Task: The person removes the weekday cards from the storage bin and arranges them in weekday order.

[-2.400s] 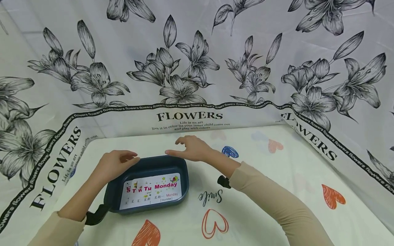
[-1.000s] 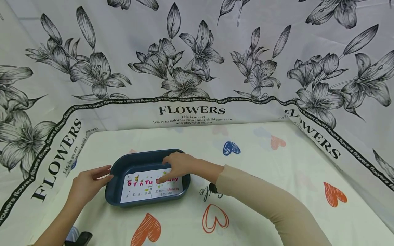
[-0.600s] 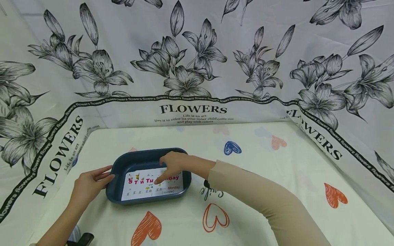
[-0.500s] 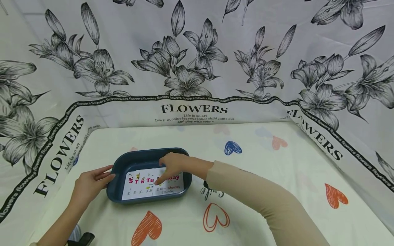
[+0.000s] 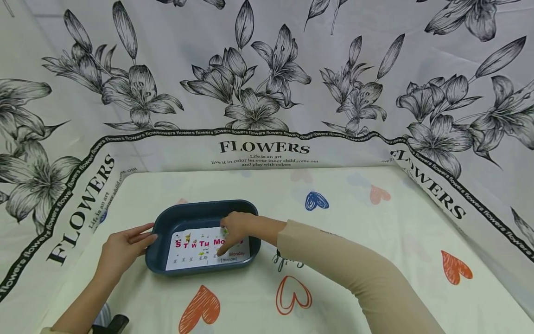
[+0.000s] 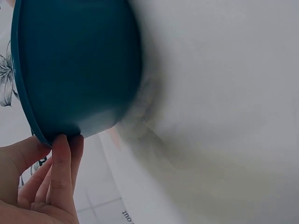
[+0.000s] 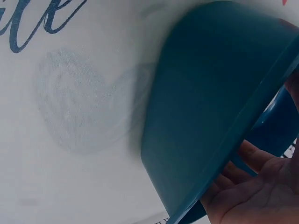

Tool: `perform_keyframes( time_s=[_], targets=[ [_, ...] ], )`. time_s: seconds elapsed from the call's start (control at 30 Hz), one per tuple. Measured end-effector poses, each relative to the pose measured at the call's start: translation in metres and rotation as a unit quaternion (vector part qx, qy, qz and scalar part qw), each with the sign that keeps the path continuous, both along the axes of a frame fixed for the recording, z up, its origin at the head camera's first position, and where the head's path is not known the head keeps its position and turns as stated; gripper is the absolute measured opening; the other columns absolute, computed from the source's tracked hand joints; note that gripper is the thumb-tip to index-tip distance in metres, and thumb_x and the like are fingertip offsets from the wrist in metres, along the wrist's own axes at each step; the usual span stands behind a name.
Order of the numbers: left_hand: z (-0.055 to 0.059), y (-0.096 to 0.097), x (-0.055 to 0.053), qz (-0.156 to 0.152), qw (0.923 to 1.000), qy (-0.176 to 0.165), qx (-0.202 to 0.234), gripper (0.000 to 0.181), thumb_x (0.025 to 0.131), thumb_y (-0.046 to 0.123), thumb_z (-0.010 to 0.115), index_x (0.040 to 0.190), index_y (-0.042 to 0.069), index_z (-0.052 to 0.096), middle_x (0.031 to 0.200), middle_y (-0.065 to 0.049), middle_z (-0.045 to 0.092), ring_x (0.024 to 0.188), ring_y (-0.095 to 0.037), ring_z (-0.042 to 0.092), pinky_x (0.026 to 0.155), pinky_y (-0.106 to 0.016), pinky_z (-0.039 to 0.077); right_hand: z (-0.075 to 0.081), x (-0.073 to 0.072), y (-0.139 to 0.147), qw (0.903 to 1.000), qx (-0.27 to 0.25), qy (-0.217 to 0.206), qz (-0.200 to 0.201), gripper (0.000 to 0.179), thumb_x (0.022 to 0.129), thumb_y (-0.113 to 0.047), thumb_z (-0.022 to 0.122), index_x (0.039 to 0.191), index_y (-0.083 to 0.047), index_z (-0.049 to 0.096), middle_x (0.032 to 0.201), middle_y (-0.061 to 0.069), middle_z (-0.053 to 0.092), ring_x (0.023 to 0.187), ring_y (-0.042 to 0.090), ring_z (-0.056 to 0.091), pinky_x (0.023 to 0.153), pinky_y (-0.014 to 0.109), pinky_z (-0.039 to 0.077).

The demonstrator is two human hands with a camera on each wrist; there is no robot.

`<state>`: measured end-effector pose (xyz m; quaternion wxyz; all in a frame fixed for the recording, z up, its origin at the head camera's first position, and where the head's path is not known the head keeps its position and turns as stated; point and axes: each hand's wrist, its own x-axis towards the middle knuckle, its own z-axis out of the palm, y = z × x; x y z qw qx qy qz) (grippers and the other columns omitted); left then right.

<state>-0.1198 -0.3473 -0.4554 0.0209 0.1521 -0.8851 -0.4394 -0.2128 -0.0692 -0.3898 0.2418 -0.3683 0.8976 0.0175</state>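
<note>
A dark blue plastic tray [image 5: 183, 219] with rounded corners rests on the cloth-covered table. Overlapping weekday flashcards [image 5: 196, 254] lie inside it, and the rightmost reads "Monday". My left hand [image 5: 119, 252] pinches the tray's left rim; the left wrist view shows thumb and fingers on either side of the blue wall [image 6: 79, 60]. Over the tray's right end reaches my right hand [image 5: 238, 227], thumb spread from the fingers above the Monday card. In the right wrist view its fingers dip past the rim behind the tray's outer wall [image 7: 205, 102]; their tips are hidden.
A pale tablecloth [image 5: 354, 260] printed with hearts covers the table. Behind it stands a white curtain [image 5: 267, 160] with black lily drawings and "FLOWERS" lettering. A black object [image 5: 111, 324], perhaps a wrist mount, shows by the left forearm.
My left hand has moved from above the tray's back left rim down to its left end. The right hand came down over the cards, then shifted slightly right, uncovering "Mo".
</note>
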Motion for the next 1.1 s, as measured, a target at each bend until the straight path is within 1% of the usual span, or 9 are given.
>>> perform_keyframes(
  time_s=[0.13, 0.2, 0.4, 0.47, 0.63, 0.73, 0.83, 1.0, 1.1],
  targets=[
    [0.019, 0.012, 0.004, 0.006, 0.9998, -0.016, 0.005, 0.062, 0.082, 0.04, 0.068, 0.127, 0.001, 0.054, 0.1, -0.014, 0.068, 0.075, -0.011, 0.069, 0.059, -0.028, 0.055, 0.0, 0.002, 0.0, 0.9997, 0.013, 0.019, 0.002, 0.083, 0.068, -0.064, 0.069, 0.135, -0.02, 0.046, 0.131, -0.001, 0.05, 0.117, 0.013, 0.047, 0.094, 0.032, 0.044],
    [0.023, 0.016, 0.005, 0.013, 0.9997, -0.021, 0.004, 0.061, 0.082, 0.039, 0.069, 0.127, 0.001, 0.054, 0.1, -0.013, 0.069, 0.075, -0.012, 0.069, 0.059, -0.029, 0.055, 0.0, 0.002, 0.0, 0.9994, 0.021, 0.028, 0.001, 0.085, 0.067, -0.064, 0.069, 0.136, -0.021, 0.044, 0.132, 0.0, 0.048, 0.118, 0.014, 0.047, 0.096, 0.034, 0.043],
    [0.024, 0.014, 0.005, 0.006, 0.9997, -0.022, 0.003, 0.068, 0.079, 0.046, 0.069, 0.128, 0.0, 0.053, 0.096, -0.007, 0.07, 0.074, -0.008, 0.068, 0.058, -0.031, 0.055, -0.003, 0.002, 0.0, 0.9986, 0.026, 0.046, 0.006, 0.086, 0.066, -0.064, 0.07, 0.137, -0.021, 0.044, 0.133, 0.001, 0.046, 0.117, 0.015, 0.048, 0.095, 0.035, 0.044],
    [0.025, 0.014, 0.006, 0.002, 0.9998, -0.02, 0.003, 0.069, 0.08, 0.046, 0.068, 0.128, 0.0, 0.052, 0.096, -0.008, 0.07, 0.075, -0.009, 0.068, 0.06, -0.03, 0.055, -0.004, 0.002, 0.0, 0.9985, 0.025, 0.048, 0.009, 0.086, 0.067, -0.063, 0.07, 0.137, -0.021, 0.043, 0.134, 0.002, 0.045, 0.117, 0.015, 0.048, 0.094, 0.035, 0.044],
    [0.032, 0.021, 0.007, 0.024, 0.9995, -0.021, 0.009, 0.062, 0.081, 0.04, 0.068, 0.126, 0.0, 0.054, 0.097, -0.011, 0.07, 0.072, -0.008, 0.068, 0.06, -0.03, 0.055, -0.006, 0.004, 0.0, 0.9983, 0.034, 0.046, 0.011, 0.088, 0.066, -0.063, 0.071, 0.138, -0.022, 0.042, 0.137, 0.002, 0.043, 0.119, 0.016, 0.047, 0.095, 0.034, 0.044],
    [0.037, 0.026, 0.01, 0.025, 0.9994, -0.023, 0.007, 0.059, 0.084, 0.038, 0.067, 0.127, -0.001, 0.053, 0.101, -0.016, 0.068, 0.072, -0.007, 0.068, 0.062, -0.028, 0.055, -0.008, 0.006, 0.001, 0.9979, 0.039, 0.05, 0.015, 0.089, 0.064, -0.064, 0.072, 0.137, -0.023, 0.042, 0.134, 0.001, 0.044, 0.115, 0.015, 0.048, 0.093, 0.032, 0.045],
    [0.04, 0.03, 0.012, 0.04, 0.9987, -0.028, 0.011, 0.058, 0.084, 0.036, 0.067, 0.126, -0.001, 0.054, 0.101, -0.016, 0.068, 0.071, -0.007, 0.068, 0.062, -0.029, 0.055, -0.009, 0.007, 0.002, 0.9976, 0.041, 0.053, 0.017, 0.088, 0.063, -0.063, 0.073, 0.136, -0.024, 0.042, 0.132, 0.0, 0.044, 0.112, 0.014, 0.047, 0.091, 0.032, 0.045],
    [0.043, 0.034, 0.015, 0.027, 0.9992, -0.028, 0.006, 0.055, 0.087, 0.034, 0.063, 0.128, -0.002, 0.052, 0.107, -0.021, 0.065, 0.075, -0.008, 0.068, 0.063, -0.024, 0.054, -0.012, 0.008, 0.002, 0.9958, 0.054, 0.068, 0.028, 0.089, 0.063, -0.063, 0.073, 0.137, -0.026, 0.04, 0.137, 0.0, 0.041, 0.118, 0.015, 0.045, 0.095, 0.033, 0.043],
    [0.043, 0.035, 0.015, 0.029, 0.9991, -0.031, 0.009, 0.055, 0.088, 0.033, 0.063, 0.128, -0.002, 0.051, 0.107, -0.021, 0.065, 0.076, -0.01, 0.068, 0.064, -0.024, 0.054, -0.013, 0.008, 0.002, 0.9935, 0.067, 0.082, 0.043, 0.091, 0.063, -0.063, 0.073, 0.138, -0.026, 0.038, 0.139, 0.0, 0.039, 0.12, 0.016, 0.044, 0.096, 0.033, 0.042]
  ],
)
